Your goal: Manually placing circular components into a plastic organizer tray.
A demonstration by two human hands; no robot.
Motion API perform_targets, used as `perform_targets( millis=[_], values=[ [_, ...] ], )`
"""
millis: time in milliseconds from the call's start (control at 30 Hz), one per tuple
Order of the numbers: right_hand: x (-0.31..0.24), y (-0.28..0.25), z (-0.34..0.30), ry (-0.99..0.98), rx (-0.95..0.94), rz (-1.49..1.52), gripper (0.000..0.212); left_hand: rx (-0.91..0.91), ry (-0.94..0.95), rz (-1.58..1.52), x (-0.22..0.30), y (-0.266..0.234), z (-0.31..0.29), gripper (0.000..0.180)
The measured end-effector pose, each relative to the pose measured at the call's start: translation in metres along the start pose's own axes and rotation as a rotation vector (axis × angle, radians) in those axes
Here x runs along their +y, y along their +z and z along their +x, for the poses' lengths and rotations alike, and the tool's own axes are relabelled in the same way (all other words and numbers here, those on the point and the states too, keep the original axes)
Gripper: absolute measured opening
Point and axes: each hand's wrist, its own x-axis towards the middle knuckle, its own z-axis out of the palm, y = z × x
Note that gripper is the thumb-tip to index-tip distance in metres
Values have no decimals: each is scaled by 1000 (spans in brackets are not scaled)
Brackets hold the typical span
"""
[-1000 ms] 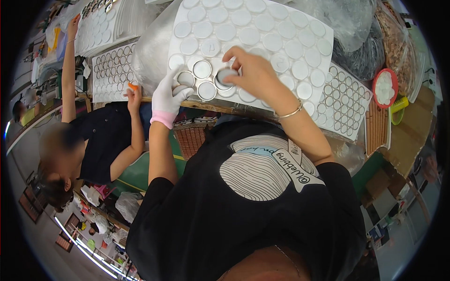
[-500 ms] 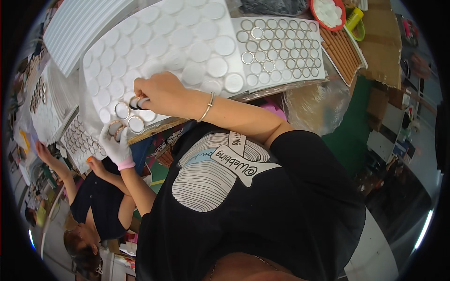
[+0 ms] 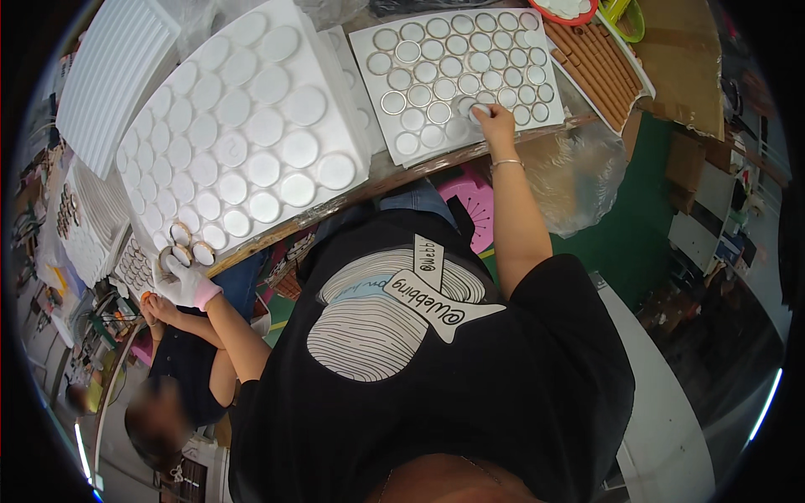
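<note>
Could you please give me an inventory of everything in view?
Large sheet of flat round discs: one uppermost, white, left of centre
Smaller sheet of mostly metal-rimmed discs: one, white, upper middle
Loose metal-rimmed round pieces: at least three, whitish, large sheet's lower-left corner
Ridged sheets: one stack, white, upper left
Round bowl: one, red, top right
Slim sticks: many, brown, below bowl
Thin plastic bag: one, clear, below sticks
Co-worker: one, dark clothing, lower left
Pale round piece: one, whitish, right fingertips
Remainder: too small or blurred to list fully
Printed shirt: one, black, lower centre
Left hand: one, white glove, pink cuff, by loose pieces
Right hand: one, bare, at smaller sheet
</note>
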Motion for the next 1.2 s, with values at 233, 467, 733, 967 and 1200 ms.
perform_targets(
  millis=[233, 467, 733, 967, 1200],
  values=[
    [4, 16, -6, -104, 112, 23, 30, 112, -281, -226, 10, 3, 12, 27],
    [7, -15, -31, 45, 82, -60, 25, -134, -770, -716, 45, 22, 26, 22],
    [29, -7, -28, -183, 119, -37, 21, -954, -717, -1092, 233, 116, -110, 37],
    [-46, -42, -67, 264, -373, 849, 32, -1161, -553, -676, 224, 228, -251, 35],
    [-7, 20, -67, -88, -295, 459, 26, -1213, -320, -271, 166, 283, -306, 31]
  ],
)
